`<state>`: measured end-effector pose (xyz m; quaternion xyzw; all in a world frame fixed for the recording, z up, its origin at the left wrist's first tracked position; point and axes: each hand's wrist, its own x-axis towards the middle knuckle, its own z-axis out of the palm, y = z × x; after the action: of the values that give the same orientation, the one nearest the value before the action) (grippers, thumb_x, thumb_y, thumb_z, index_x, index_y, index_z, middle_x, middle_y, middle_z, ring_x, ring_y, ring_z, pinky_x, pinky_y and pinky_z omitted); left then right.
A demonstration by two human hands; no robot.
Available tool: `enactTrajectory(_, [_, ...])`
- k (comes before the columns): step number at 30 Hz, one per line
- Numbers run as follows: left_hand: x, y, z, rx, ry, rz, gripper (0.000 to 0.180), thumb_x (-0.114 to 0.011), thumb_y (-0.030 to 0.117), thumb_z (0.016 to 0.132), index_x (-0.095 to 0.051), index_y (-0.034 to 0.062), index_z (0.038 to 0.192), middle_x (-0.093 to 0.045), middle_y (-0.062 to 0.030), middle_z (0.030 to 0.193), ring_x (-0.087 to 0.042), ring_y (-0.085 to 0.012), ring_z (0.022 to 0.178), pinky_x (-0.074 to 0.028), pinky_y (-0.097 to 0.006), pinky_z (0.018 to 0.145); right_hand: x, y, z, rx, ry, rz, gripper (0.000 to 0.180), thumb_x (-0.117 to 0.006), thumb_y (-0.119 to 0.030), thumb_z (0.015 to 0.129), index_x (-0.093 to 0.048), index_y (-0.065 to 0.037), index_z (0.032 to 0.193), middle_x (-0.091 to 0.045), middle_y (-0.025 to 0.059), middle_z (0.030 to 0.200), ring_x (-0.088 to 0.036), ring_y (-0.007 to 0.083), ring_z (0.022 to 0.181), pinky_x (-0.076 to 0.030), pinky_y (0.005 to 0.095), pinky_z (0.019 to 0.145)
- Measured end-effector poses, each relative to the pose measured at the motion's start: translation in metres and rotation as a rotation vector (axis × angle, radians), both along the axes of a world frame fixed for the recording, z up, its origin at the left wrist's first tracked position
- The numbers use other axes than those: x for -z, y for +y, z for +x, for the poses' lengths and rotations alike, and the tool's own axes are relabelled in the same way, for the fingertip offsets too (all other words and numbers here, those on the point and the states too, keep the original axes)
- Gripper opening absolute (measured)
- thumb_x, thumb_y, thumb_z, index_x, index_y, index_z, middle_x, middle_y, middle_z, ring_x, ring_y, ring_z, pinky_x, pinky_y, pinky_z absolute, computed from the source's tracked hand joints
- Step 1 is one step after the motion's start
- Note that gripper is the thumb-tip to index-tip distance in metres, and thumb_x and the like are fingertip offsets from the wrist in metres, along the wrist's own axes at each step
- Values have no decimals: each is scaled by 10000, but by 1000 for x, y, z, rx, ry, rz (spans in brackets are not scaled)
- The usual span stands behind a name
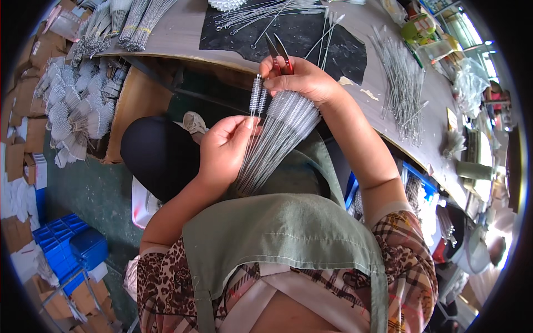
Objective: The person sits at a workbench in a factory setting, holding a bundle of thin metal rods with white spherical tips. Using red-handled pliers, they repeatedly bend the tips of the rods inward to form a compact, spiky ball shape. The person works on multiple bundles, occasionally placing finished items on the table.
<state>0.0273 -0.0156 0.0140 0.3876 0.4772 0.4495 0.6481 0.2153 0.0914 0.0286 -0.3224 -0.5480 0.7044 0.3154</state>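
Note:
A large bundle of thin wire tube brushes (291, 119) lies slanted across my lap, white bristled ends up and bare wire stems toward me. My left hand (225, 147) is closed, pinching the stems of a few brushes (257, 100) apart from the bundle, their bristles standing up. My right hand (302, 82) holds a small pair of red-handled cutters (281, 60), its dark jaws pointing away from me. The thumb and forefinger of that hand are at the tips of the separated brushes. Its palm hides the upper end of the bundle.
Loose looped wire brushes (272, 14) lie on a black mat (347, 53) on the table (172, 33) ahead. More brushes (402, 83) are spread at right. Tied bundles (141, 22) sit at far left, above a heaped carton (123, 119). Blue crates (58, 244) stand on the floor.

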Motion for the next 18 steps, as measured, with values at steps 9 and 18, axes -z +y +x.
enactTrajectory(9, [10, -6, -1, -15, 269, 279, 200, -528, 128, 908, -596, -49, 973, -651, -86, 828, -615, -102, 749, -498, -216, 661, 10, 1, -2, 3, -12, 26, 203, -690, -145, 779, -590, -27, 910, -580, -3, 818, -561, 97, 727, -456, 217, 692])
enactTrajectory(18, [44, 14, -9, 216, -483, -539, 510, -398, 468, 926, -548, 15, 1105, -623, -94, 975, -613, -187, 860, -496, -332, 773, -4, -2, -13, -46, -56, 128, 434, -527, -465, 870, -580, -42, 788, -547, 6, 713, -533, 101, 672, -426, 238, 672])
